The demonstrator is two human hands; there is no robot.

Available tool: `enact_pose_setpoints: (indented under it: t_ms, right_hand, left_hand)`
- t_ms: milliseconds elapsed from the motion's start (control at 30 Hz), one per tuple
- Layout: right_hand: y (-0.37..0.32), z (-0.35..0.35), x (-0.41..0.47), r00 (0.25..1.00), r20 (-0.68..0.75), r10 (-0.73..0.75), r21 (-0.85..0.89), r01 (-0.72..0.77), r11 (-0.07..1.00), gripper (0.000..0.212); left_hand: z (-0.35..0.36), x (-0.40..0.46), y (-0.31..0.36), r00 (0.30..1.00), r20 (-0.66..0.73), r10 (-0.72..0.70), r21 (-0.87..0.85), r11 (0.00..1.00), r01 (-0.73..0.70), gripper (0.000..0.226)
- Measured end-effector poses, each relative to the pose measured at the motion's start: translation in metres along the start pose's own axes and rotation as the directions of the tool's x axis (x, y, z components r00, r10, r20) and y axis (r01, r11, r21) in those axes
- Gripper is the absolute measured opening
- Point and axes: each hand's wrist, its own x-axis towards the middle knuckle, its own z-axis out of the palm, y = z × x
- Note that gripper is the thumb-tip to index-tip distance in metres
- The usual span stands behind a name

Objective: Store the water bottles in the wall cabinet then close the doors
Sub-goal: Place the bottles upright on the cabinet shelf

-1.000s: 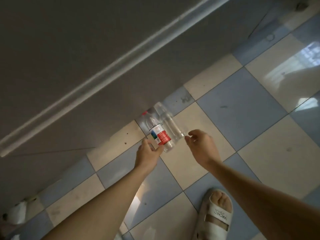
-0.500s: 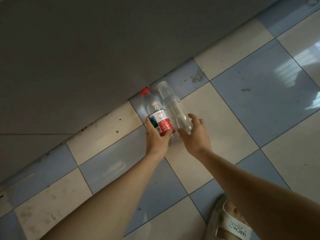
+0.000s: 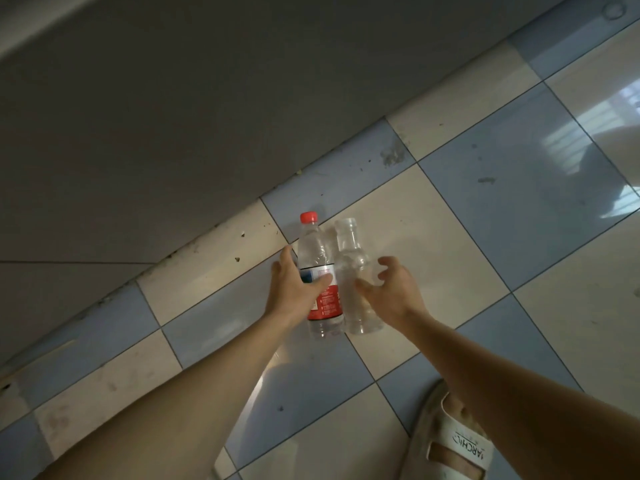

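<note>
A grey wall (image 3: 173,116) fills the upper left of the view, and its lower edge is met by a floor (image 3: 519,209) of blue and cream tiles along a line that runs from the lower left up to the upper right. Bare tile is seen to the right of the bottles and beyond them up to the wall's edge, with glare from a window laid across the far right tiles. A sandal (image 3: 453,445) is seen at the bottom edge on the right, below the right forearm and well apart from the bottles. Two bottles stand side by side on the floor, near the foot of the wall and touching or all but touching each other. The labelled bottle (image 3: 317,247), on the left, is capped in red and carries a red and white label; it is gripped around its middle by the left hand (image 3: 294,292), the thumb laid across the label and the fingers (image 3: 285,254) wrapped behind it. The clear bottle (image 3: 353,251), on the right, has no label and a clear top. The right hand (image 3: 394,292) is held at its right side with the fingers (image 3: 389,263) spread and curved, the thumb touching or just beside the bottle's body, and nothing is yet clasped by it.
</note>
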Motion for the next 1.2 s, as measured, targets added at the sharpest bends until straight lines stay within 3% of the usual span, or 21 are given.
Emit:
enact_pose_setpoints:
  t_ms: [167, 333, 567, 800, 1000, 1200]
  right_hand:
    - [-0.038, 0.008, 0.039, 0.993, -0.021, -0.117, 0.099, 0.119, 0.988, 0.076]
    - [-0.056, 0.025, 0.051, 0.994, -0.059, -0.096, 0.221, 0.106, 0.969, 0.047]
    - [-0.052, -0.004, -0.001, 0.987, -0.135, -0.083, 0.342, 0.125, 0.931, 0.054]
    - [-0.066, -0.059, -0.047, 0.948, -0.242, -0.209, 0.199, 0.259, 0.945, 0.052]
    - [-0.083, -0.066, -0.045, 0.905, -0.272, -0.327, 0.084, 0.361, 0.929, 0.050]
    - [-0.062, -0.057, -0.039, 0.876, -0.263, -0.405, -0.046, 0.408, 0.912, 0.048]
  left_hand:
    - [0.002, 0.036, 0.015, 0.996, -0.065, 0.067, 0.033, 0.997, -0.065, 0.076]
    - [0.000, 0.045, 0.024, 0.999, -0.028, 0.028, -0.090, 0.995, -0.031, 0.068]
    - [-0.027, 0.004, 0.042, 1.000, 0.001, 0.014, -0.144, 0.989, -0.013, 0.062]
    - [-0.056, -0.044, 0.061, 0.963, -0.040, 0.267, 0.034, 0.964, -0.265, 0.047]
    - [-0.064, -0.050, 0.070, 0.861, -0.153, 0.485, 0.109, 0.874, -0.473, 0.036]
    - [-0.052, -0.046, 0.064, 0.817, -0.165, 0.553, 0.189, 0.830, -0.524, 0.041]
